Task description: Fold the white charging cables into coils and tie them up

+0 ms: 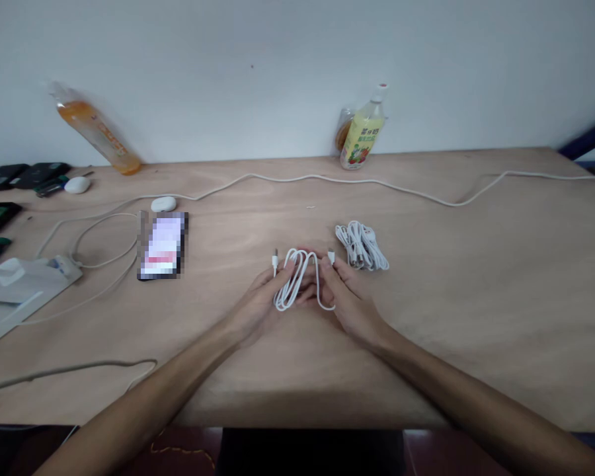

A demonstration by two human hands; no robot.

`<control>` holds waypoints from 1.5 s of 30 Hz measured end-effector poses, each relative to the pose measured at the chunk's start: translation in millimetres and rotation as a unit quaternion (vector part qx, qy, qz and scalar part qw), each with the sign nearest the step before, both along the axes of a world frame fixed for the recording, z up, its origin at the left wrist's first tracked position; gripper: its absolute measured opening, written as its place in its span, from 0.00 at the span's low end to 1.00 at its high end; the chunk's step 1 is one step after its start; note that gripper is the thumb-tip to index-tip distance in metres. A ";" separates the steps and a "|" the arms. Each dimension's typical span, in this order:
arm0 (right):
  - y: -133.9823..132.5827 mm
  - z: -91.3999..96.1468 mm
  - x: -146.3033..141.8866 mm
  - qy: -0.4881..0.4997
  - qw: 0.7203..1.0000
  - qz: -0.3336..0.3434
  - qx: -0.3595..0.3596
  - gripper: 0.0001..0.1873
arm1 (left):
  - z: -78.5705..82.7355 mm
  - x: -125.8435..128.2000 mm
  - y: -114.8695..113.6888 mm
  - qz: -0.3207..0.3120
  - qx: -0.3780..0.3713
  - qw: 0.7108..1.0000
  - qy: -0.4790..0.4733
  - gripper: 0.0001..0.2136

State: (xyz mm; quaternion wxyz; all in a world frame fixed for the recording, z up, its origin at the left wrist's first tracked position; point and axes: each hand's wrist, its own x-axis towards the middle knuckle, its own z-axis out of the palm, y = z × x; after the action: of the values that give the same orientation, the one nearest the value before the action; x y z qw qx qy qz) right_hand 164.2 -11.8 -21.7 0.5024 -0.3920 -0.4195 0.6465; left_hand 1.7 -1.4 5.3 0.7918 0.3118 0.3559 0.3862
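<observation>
A white USB cable [293,285], looped into a loose coil, is held between both hands above the table's middle. My left hand [264,292] is closed on the coil, its thumb pressing the loops, with one plug sticking up beside it. My right hand [346,294] pinches the cable close to the other plug, and a single strand hangs in a curve from there. Both hands' other fingers are partly hidden behind the cable. Just beyond my right hand lies a bundle of coiled white cables [363,246] on the table.
A phone [163,246] and a white earbud case [163,204] lie to the left. A long white cord [287,178] crosses the wooden table [476,277]. An orange drink bottle [99,137] and a yellow-labelled bottle [364,132] lean at the wall. White packaging [24,284] sits far left.
</observation>
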 end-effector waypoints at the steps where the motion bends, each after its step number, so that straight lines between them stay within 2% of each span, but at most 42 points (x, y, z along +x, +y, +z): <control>1: 0.1 0.9 0.5 -0.014 1.000 -0.003 0.001 0.30 | -1.2 -1.1 0.3 -0.003 -0.007 1.000 -0.003 0.22; 5: -2.3 9.4 4.6 -0.102 0.993 -0.033 0.055 0.33 | -5.0 -2.8 1.3 -0.023 0.000 1.000 -0.002 0.22; 9: -0.9 16.1 10.1 -0.236 0.947 -0.128 0.176 0.33 | -4.6 -2.6 1.2 -0.049 0.011 0.999 0.012 0.24; 11: 2.6 16.6 12.6 -0.261 0.936 -0.135 0.197 0.35 | -4.0 -2.7 0.9 -0.039 0.019 0.999 0.024 0.25; 18: 11.5 16.9 15.8 -0.224 0.965 -0.034 0.134 0.37 | -2.6 -2.3 1.2 -0.040 0.019 0.999 0.028 0.28; 26: 12.5 19.3 17.3 -0.206 0.972 0.062 0.098 0.19 | -3.6 -2.3 -0.6 -0.036 0.000 0.999 0.020 0.30; 31: 14.2 17.9 17.9 -0.159 0.986 0.033 0.033 0.19 | -6.1 -5.1 1.9 -0.030 -0.009 0.999 -0.007 0.23; 34: 14.8 19.1 17.4 -0.155 0.987 -0.007 0.041 0.18 | -2.1 -8.4 4.9 -0.011 -0.008 1.000 -0.021 0.18; 39: 15.7 20.3 18.7 -0.171 0.982 -0.032 0.069 0.17 | 6.2 -13.9 10.3 0.030 0.000 0.999 -0.018 0.13; 45: 17.5 15.1 20.9 -0.171 0.984 -0.037 0.030 0.22 | 9.8 -17.4 15.2 0.008 -0.008 0.999 -0.045 0.14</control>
State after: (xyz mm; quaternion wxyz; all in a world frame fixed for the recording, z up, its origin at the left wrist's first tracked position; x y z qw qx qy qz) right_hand 185.0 5.6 -6.7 0.4583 -0.4973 -0.5033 0.5378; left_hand -15.8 13.8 15.1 0.8063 0.2849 0.3253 0.4037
